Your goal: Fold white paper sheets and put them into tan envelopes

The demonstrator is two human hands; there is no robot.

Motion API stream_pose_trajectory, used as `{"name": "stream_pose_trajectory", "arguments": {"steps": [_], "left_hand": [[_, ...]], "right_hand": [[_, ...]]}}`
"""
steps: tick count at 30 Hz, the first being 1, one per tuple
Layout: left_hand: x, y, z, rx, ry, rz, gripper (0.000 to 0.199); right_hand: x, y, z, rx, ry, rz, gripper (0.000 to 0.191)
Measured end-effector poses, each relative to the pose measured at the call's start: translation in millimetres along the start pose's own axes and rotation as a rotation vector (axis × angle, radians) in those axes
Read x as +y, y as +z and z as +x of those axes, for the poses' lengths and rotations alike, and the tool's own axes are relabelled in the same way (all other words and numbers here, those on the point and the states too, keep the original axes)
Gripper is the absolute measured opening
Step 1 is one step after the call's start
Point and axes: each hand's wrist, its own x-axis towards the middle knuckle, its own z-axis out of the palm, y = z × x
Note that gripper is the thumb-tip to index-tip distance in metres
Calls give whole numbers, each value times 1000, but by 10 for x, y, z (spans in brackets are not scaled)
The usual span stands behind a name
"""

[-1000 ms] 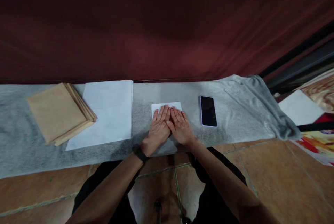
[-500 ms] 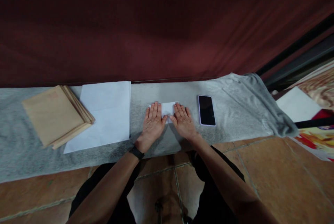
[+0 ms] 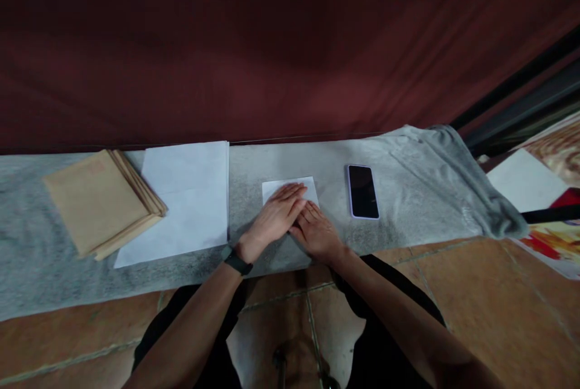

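Note:
A small folded sheet of white paper (image 3: 277, 186) lies on the grey cloth, partly covered by both hands. My left hand (image 3: 277, 215) rests flat across it, fingers stretched out to the right. Just beside it, my right hand (image 3: 317, 232) lies with its fingers extended, their tips meeting the left fingers over the paper's near part. Neither hand grips anything. The paper's near edge is hidden under the hands.
Left of the hands is a stack of large white paper (image 3: 190, 196), with several brown envelopes (image 3: 97, 202) overlapping it. A phone (image 3: 363, 192) lies to the right. The grey cloth (image 3: 417, 196) covers a narrow bench before a dark red curtain (image 3: 272, 63).
My hands have moved together from the paper's two sides to its middle and near part. The left fingers now point right, and more of the paper's far edge shows.

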Motion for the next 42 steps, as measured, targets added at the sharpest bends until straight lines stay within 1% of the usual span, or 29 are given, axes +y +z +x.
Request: {"name": "stream_pose_trajectory", "arguments": {"steps": [2,4,6,9,15,19,23,27,29,31,32,34,36,39,42], "left_hand": [[25,33,19,-116,58,-5,59],[38,75,36,-196,70,23,59],[40,114,53,-235,69,62,58],[40,165,81,-247,59,115,57],[53,271,184,-176,4,212,58],[57,319,279,-127,-48,226,58],[63,315,333,-79,-119,220,58],[74,280,334,-10,-178,217,59],[87,260,318,20,-199,208,59],[109,241,277,56,-206,200,61],[124,233,244,74,-203,196,61],[155,223,150,96,-181,188,61],[178,231,28,84,-153,189,60],[171,276,-158,44,-134,236,59],[114,325,-281,46,-133,289,62]], "right_hand": [[-27,28,-71,3,-40,5,53],[-40,32,-117,5,-57,8,51],[-50,26,-144,5,-60,3,50],[-70,25,-165,8,-60,4,49],[-99,-4,-175,-45,-42,38,49],[-80,-61,-161,-72,-47,72,49],[-60,-98,-146,-111,-43,76,48],[-37,-153,-123,-137,-67,80,46],[-11,-209,-95,-135,-87,106,41],[32,-278,-52,-109,-50,134,34],[58,-310,-29,-82,-7,141,35],[116,-354,16,-15,93,136,40],[170,-355,44,17,151,105,46],[222,-278,47,-25,154,5,53],[228,-168,39,-56,156,-84,58]]}}
